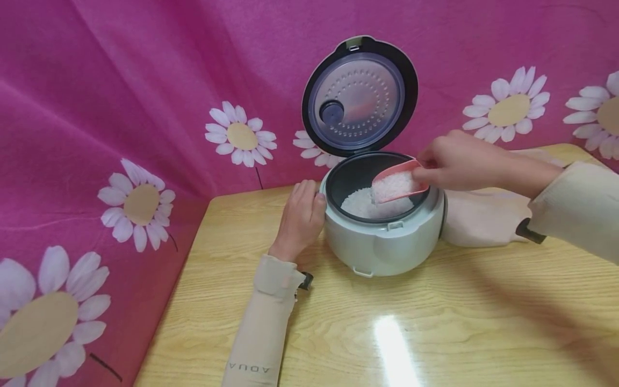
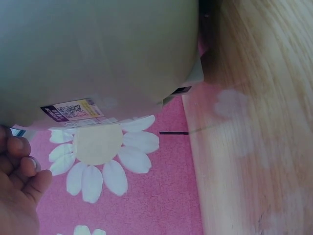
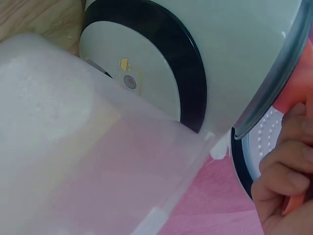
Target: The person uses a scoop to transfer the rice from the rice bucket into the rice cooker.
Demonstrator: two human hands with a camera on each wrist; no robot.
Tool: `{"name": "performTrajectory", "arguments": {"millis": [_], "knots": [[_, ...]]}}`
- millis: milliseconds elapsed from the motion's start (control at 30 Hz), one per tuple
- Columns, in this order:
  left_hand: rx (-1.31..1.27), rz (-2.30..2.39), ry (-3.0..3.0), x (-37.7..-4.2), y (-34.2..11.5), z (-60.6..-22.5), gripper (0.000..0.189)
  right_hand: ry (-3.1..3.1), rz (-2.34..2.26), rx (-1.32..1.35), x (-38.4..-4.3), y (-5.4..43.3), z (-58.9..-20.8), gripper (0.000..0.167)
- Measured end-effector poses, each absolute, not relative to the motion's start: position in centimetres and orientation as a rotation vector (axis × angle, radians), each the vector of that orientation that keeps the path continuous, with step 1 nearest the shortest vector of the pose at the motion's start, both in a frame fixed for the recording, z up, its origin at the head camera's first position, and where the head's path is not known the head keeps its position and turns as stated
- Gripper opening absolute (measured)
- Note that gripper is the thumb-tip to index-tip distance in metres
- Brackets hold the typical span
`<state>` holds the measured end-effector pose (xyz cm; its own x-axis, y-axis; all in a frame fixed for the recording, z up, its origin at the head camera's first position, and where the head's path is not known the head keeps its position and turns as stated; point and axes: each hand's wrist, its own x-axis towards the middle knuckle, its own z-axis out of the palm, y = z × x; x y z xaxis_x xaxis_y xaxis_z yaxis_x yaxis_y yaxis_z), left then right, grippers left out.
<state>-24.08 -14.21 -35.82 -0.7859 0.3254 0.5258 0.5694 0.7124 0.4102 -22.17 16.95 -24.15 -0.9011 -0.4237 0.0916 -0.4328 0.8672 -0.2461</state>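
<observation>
A white rice cooker (image 1: 387, 247) stands on the table with its lid (image 1: 360, 102) raised. White rice (image 1: 355, 203) lies inside its dark inner pot (image 1: 340, 180). My right hand (image 1: 464, 161) grips a coral-pink scoop (image 1: 417, 167) by the handle. The scoop is tilted over the pot and holds a heap of rice. My left hand (image 1: 302, 212) rests against the cooker's left rim, its fingers loosely bent; in the left wrist view the fingers (image 2: 19, 147) lie beside the cooker's body (image 2: 112, 54).
A pale translucent container or bag (image 1: 483, 220) is on the table to the cooker's right, partly hidden by my right arm. It fills much of the right wrist view. A pink flowered cloth (image 1: 271, 64) hangs behind the wooden table (image 1: 338, 333).
</observation>
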Motion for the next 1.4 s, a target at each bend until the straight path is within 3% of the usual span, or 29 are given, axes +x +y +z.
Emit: {"name": "performTrajectory", "arguments": {"millis": [867, 1400], "knots": [[-0.693, -0.799, -2.505, -24.2, -14.2, -35.9, 0.033, -2.420, -0.057, 1.006, -21.3, 15.6, -25.0, 0.024], [-0.683, -0.813, -2.510, -24.2, -14.1, -36.0, 0.036, -2.515, -0.058, 0.865, -21.0, 19.0, -24.0, 0.026]]}}
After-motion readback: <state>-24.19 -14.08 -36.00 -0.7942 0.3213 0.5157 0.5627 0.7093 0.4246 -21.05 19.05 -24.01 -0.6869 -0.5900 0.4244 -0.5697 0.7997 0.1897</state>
